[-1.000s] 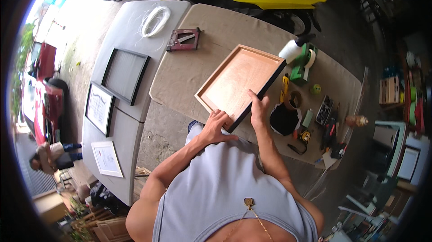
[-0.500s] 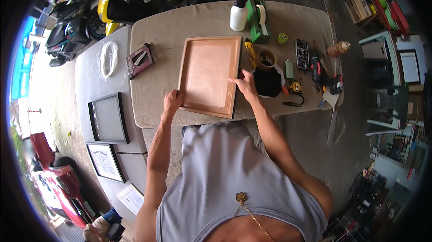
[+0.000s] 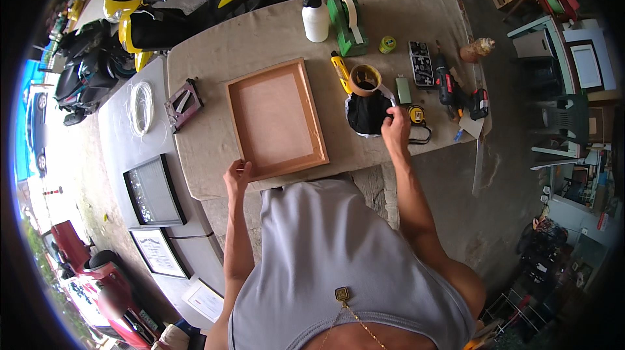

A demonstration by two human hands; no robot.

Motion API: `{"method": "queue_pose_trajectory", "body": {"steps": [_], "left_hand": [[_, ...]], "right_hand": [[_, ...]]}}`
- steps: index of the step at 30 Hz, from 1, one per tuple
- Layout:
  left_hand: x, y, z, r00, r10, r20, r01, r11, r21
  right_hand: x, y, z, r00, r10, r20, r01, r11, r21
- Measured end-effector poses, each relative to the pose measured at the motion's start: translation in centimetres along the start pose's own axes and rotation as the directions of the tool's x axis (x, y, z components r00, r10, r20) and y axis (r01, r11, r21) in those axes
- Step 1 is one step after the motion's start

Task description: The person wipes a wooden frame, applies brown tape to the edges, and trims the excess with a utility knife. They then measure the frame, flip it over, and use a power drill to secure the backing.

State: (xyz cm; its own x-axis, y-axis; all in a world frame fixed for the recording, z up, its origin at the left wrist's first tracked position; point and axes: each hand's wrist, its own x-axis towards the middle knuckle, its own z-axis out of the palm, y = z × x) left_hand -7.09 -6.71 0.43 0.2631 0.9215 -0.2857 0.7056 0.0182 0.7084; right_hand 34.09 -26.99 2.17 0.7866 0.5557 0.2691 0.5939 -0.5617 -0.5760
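Observation:
A shallow wooden picture frame (image 3: 316, 125) with a brown backing board lies tilted on the cloth-covered table in front of me. My left hand (image 3: 237, 177) is at its near left corner, fingers curled against the edge. To the right, my right hand (image 3: 396, 132) is closed at the edge of a black cloth (image 3: 366, 116) with a whitish border; its fingertips partly hide what they pinch. Just beyond the cloth stands a round brown container (image 3: 365, 79), with a yellow utility knife (image 3: 340, 71) to its left. A yellow tape measure (image 3: 416, 114) sits beside my right hand.
At the table's far side are a white spray bottle (image 3: 316, 21) and a green tape dispenser (image 3: 348, 25). A cordless drill (image 3: 446, 83) and a bit case (image 3: 421, 64) lie right. A staple gun (image 3: 184, 104) is left; a side table (image 3: 195, 220) holds other frames and white cord.
The wooden frame has shifted left and rests turned on the table. My right hand has let go of it and moved right to the black cloth; my left hand stays at the near left corner.

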Motion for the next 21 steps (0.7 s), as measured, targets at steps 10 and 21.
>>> {"method": "queue_pose_trajectory", "body": {"steps": [10,21], "left_hand": [[-1.2,-0.5,0.6,0.99,0.079,-0.117,-0.068,0.993,0.092],[-4.0,-0.2,2.3,0.945,-0.004,-0.327,0.023,0.998,0.057]], "right_hand": [[1.0,2.8,-1.2,0.867,0.209,0.452,-0.045,0.937,-0.346],[0.7,4.8,-9.9,0.538,0.504,0.675,-0.469,0.845,-0.258]]}}
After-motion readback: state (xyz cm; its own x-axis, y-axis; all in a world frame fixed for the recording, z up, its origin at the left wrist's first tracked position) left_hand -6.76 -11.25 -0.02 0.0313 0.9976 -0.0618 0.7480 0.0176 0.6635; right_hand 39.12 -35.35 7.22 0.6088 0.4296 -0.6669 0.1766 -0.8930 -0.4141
